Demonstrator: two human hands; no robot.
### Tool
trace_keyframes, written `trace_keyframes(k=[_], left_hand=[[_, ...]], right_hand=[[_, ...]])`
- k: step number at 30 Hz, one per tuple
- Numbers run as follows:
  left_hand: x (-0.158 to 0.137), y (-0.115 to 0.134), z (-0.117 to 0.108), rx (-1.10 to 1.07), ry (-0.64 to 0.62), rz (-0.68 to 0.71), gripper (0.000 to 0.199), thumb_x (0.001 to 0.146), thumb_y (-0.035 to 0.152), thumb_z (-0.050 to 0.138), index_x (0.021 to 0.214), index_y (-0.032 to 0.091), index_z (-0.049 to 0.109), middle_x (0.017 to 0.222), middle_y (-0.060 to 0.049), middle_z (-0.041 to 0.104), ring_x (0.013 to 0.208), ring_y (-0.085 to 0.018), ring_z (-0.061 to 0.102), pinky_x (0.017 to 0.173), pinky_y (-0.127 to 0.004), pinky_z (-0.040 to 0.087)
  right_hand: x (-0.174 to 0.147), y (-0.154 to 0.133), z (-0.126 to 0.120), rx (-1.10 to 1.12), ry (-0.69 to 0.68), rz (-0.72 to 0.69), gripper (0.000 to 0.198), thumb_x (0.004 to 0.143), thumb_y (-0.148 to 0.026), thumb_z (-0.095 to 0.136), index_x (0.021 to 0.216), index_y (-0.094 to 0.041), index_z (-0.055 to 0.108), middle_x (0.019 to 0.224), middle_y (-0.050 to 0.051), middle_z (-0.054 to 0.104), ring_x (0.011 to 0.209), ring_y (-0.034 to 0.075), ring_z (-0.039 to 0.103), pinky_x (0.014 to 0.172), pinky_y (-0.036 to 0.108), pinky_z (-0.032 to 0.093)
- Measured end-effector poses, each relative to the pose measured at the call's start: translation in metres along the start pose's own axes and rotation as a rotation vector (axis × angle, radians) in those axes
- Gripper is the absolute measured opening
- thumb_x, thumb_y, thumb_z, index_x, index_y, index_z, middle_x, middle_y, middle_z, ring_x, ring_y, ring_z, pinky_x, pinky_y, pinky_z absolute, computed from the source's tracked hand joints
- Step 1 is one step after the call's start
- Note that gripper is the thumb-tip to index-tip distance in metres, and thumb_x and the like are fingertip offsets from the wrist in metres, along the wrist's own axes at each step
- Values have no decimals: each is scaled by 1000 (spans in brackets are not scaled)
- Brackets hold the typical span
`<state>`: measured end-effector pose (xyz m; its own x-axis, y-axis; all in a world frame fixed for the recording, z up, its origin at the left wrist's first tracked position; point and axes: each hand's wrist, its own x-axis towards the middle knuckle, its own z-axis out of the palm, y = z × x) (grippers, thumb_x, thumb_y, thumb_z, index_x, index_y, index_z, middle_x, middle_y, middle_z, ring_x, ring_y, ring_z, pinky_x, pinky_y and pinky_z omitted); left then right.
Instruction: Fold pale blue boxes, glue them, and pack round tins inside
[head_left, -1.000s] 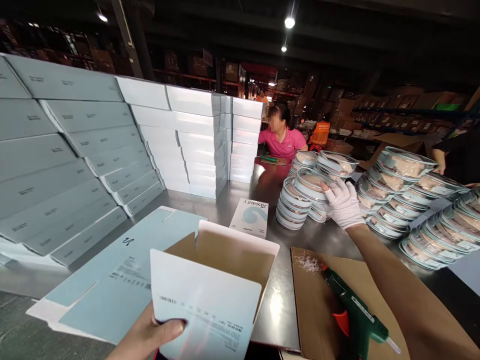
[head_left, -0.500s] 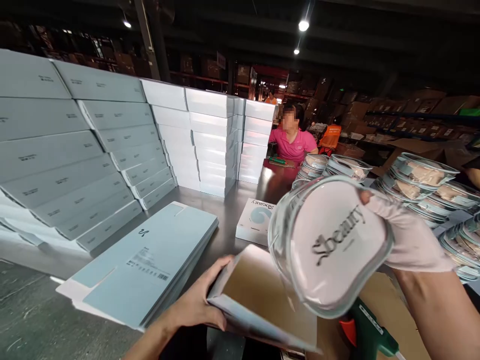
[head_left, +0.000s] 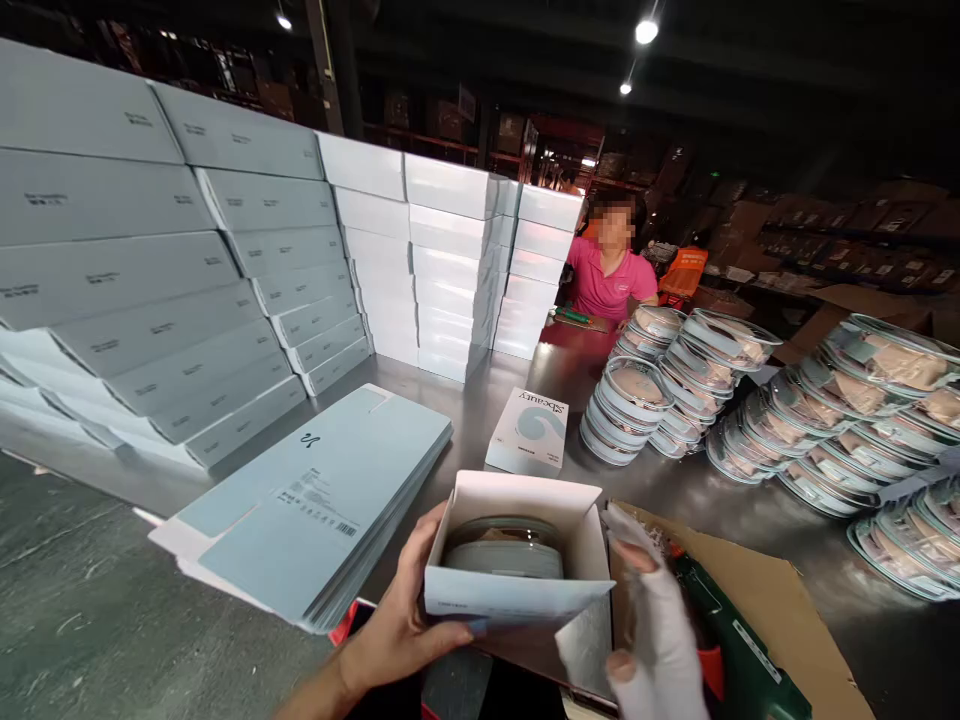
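Observation:
My left hand [head_left: 409, 610] grips the left side of an open white and pale-blue carton [head_left: 517, 592], thumb along its front wall. Inside the carton sits a clear-lidded round container [head_left: 506, 548], its wall and rim showing through the opening. My right hand [head_left: 656, 630], in a pale fingertip-less glove, is beside the carton's right side, thumb and fingers apart and somewhat blurred; whether it touches the carton I cannot tell. To the right of that hand a green glue gun [head_left: 739, 640] lies on a piece of cardboard [head_left: 795, 600].
Flat blue cartons [head_left: 330, 490] lie stacked at left, before a wall of closed boxes [head_left: 262, 220]. A small closed box [head_left: 529, 430] stands beyond my carton. Stacked clear containers [head_left: 825, 410] fill the right side. A person in pink [head_left: 611, 280] sits across the table.
The clear container has gone from my right hand into the carton, and that hand has come down beside it. My left hand has levelled the carton, its opening now facing up.

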<state>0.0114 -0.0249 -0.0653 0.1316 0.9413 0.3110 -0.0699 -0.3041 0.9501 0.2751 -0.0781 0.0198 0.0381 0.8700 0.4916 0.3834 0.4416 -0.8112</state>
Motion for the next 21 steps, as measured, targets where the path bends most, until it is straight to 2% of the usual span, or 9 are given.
trace_keyframes(k=[3,6,9,11,13,15,18,19,21], left_hand=[[0,7,1,67,-76,194,77,71,76,77,129,27,65,163,-15,36,151,-47,33,119,-61,34],[0,21,9,194,-89,227,49,100,65,44,116,25,68,160,-14,38,146,-42,41,115,-57,40],[-1,33,19,165,38,164,32,108,48,36,123,27,55,155,-14,43,145,-36,43,114,-52,43],[-1,37,21,148,102,131,22,109,40,38,128,31,46,157,-11,40,148,-31,41,114,-48,43],[1,41,17,209,27,68,23,109,38,37,128,32,49,157,-9,40,146,-29,42,113,-45,44],[5,44,9,317,-98,-1,29,109,41,37,124,32,60,152,-8,46,142,-30,47,112,-46,44],[11,47,-6,416,-201,-7,31,105,45,42,124,35,65,143,-7,59,139,-32,51,111,-48,47],[14,47,-11,432,-232,8,30,103,46,47,125,36,65,140,-6,63,141,-33,50,111,-49,48],[17,49,-17,453,-294,45,35,95,45,62,128,37,65,135,-6,69,146,-35,46,111,-49,49]], right_hand=[[-9,12,24,-75,-73,-47,64,94,-70,51,144,-31,58,173,4,24,155,41,28,120,59,38],[-14,20,45,-58,107,40,44,100,-55,49,127,-27,70,167,6,37,149,40,42,114,55,47],[-19,24,65,-80,290,186,54,101,-44,52,152,-27,48,162,10,45,144,35,49,108,51,53],[-20,21,72,-71,313,216,65,103,-40,50,163,-29,26,165,10,41,146,32,46,112,49,50],[-18,14,69,-53,276,188,66,104,-36,47,164,-30,20,167,9,38,148,29,45,115,47,47],[-16,9,48,-69,186,171,65,103,-34,48,163,-30,23,166,8,40,147,27,46,115,45,47],[-22,16,-20,-328,239,219,59,96,-43,57,151,-26,45,152,13,57,135,31,60,108,47,52],[-26,22,-48,-509,351,253,54,88,-49,64,135,-23,60,134,16,70,119,35,69,99,49,57],[-40,34,-99,-804,365,564,37,77,-55,71,100,-25,72,90,13,79,83,37,76,78,51,60]])
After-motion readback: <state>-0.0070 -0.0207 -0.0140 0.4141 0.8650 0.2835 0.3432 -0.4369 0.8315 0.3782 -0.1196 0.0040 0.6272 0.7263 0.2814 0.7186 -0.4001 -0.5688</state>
